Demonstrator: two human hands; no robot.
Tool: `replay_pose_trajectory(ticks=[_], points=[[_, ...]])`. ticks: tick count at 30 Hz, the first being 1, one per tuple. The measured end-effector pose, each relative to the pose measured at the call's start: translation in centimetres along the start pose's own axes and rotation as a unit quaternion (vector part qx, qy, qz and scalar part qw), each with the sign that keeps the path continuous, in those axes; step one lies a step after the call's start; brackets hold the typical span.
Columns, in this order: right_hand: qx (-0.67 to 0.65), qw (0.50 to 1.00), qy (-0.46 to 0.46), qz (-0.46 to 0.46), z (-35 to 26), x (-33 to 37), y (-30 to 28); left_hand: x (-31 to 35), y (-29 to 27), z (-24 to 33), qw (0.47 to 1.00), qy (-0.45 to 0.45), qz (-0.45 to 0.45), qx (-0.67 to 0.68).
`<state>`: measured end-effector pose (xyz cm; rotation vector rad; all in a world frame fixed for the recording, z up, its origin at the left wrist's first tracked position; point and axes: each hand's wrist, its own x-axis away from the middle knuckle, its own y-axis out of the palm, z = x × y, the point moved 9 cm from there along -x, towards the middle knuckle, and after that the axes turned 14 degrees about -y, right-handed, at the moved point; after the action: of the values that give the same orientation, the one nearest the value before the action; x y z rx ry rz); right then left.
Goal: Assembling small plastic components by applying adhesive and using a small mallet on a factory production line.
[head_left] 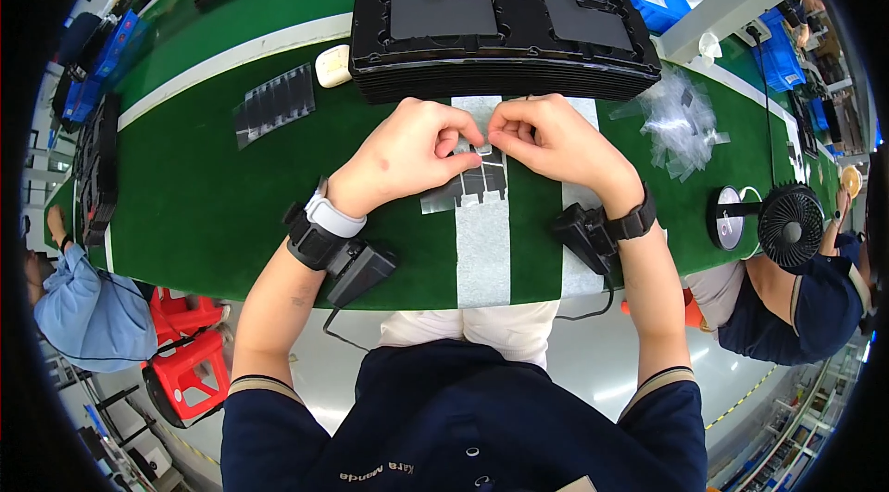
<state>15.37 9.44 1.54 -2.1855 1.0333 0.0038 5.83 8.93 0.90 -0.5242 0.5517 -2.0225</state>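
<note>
Dark film (pixel 473 183) lies at the fingertips of my left hand (pixel 405 151) and right hand (pixel 562 142), partly over a pale band (pixel 482 256). Both curl; whether they pinch anything, I cannot tell. Light, level pressure should avoid creases.

Dark-grey film (pixel 473 183); green tabletop (pixel 204 186); black trays (pixel 500 82).

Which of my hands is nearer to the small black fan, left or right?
Right. Your right hand is over the middle of the table, with the fan off to its right and closer to you. Your left hand is farther away, left of the right hand.
</note>
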Motion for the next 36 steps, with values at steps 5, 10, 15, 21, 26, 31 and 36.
replay_pose_trajectory(ticks=[5,10,15,21,26,31,36], points=[[0.006,1.0,-0.007,-0.005,-0.05,-0.1,-0.08,-0.02,-0.05,-0.08,1.0,0.005,0.004,0.007],[0.003,1.0,0.001,-0.011,-0.05,-0.1,-0.01,-0.23,0.03,-0.27,1.0,-0.021,-0.008,-0.013],[0.003,1.0,0.005,-0.012,-0.21,-0.1,-0.05,-0.08,-0.12,-0.02,1.0,-0.006,0.001,0.001],[-0.001,1.0,0.013,-0.008,0.0,-0.02,0.01,0.01,0.06,0.06,1.0,0.018,0.003,0.003],[0.008,1.0,-0.002,-0.006,-0.16,-0.05,-0.06,0.07,0.01,0.25,1.0,0.018,-0.001,0.007],[0.018,1.0,0.011,-0.022,-0.12,-0.11,0.02,0.05,0.06,0.06,1.0,0.016,-0.003,0.014],[0.015,1.0,0.0,-0.014,-0.28,-0.12,-0.11,-0.01,0.09,0.06,1.0,0.017,-0.002,0.009]])
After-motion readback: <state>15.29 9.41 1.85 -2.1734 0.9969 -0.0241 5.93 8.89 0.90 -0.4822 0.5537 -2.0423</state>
